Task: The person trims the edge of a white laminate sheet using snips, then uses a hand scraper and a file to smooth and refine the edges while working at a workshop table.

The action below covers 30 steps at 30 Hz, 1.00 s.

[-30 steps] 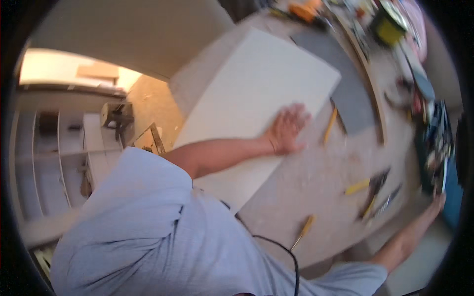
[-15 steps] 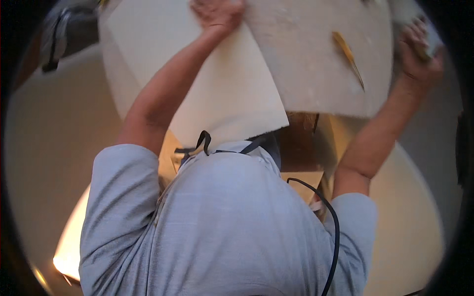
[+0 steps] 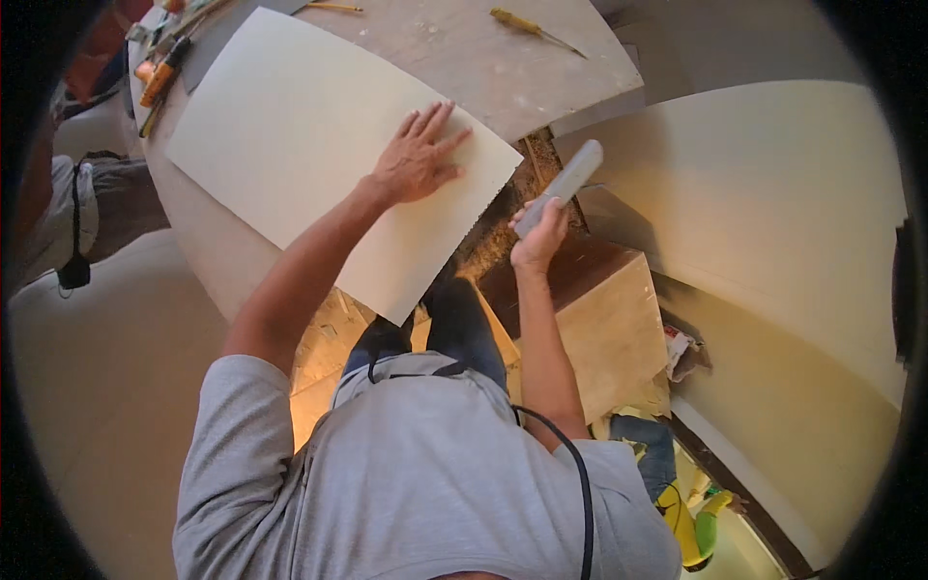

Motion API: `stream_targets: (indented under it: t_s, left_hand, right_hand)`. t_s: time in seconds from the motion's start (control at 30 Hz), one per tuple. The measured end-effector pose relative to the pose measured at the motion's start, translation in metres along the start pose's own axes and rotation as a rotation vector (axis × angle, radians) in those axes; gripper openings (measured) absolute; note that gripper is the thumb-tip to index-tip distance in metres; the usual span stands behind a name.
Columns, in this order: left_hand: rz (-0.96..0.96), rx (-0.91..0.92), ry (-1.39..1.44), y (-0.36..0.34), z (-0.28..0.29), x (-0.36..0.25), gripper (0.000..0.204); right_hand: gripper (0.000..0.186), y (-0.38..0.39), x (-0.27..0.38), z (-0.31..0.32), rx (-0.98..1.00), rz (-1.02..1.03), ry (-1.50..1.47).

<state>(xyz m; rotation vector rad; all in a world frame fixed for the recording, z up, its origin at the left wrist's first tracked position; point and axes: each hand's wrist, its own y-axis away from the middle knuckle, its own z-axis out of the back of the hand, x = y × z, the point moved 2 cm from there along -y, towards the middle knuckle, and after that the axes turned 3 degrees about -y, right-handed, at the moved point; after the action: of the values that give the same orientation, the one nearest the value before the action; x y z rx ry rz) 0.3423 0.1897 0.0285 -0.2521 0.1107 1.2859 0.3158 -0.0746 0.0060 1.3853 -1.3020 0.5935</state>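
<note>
My left hand lies with fingers spread on a white board, which rests at an angle on a pale work table and overhangs its near edge. The board's edge closest to my right hand looks rough and jagged. My right hand is closed round a long grey flat tool, held tilted up just beside that edge, not visibly touching it.
A yellow-handled screwdriver lies at the back of the table, orange-and-black tools at the back left. A wooden box stands below on the right, near a large pale panel. Yellow and green items sit lower right.
My right hand has come inward from the far right, bringing the grey tool beside the board. My left hand stays spread on the board. The view has swung round.
</note>
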Motion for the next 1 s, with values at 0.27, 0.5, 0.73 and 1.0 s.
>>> stream_targets:
  t_s: [0.27, 0.5, 0.73, 1.0]
  left_hand:
    - [-0.044, 0.212, -0.153, -0.004, 0.004, -0.036, 0.08]
    - [-0.068, 0.166, -0.149, -0.006, 0.003, -0.035, 0.076]
    - [-0.16, 0.107, -0.127, -0.001, -0.005, -0.029, 0.07]
    - [-0.134, 0.065, -0.136, 0.0, -0.005, -0.035, 0.064]
  right_hand:
    - [0.066, -0.044, -0.04, -0.033, 0.002, 0.165, 0.022]
    - [0.059, -0.056, -0.016, -0.048, -0.112, 0.254, 0.336]
    - [0.053, 0.021, -0.048, -0.042, -0.15, 0.242, 0.302]
    - [0.049, 0.064, -0.053, -0.049, -0.186, 0.273, 0.349]
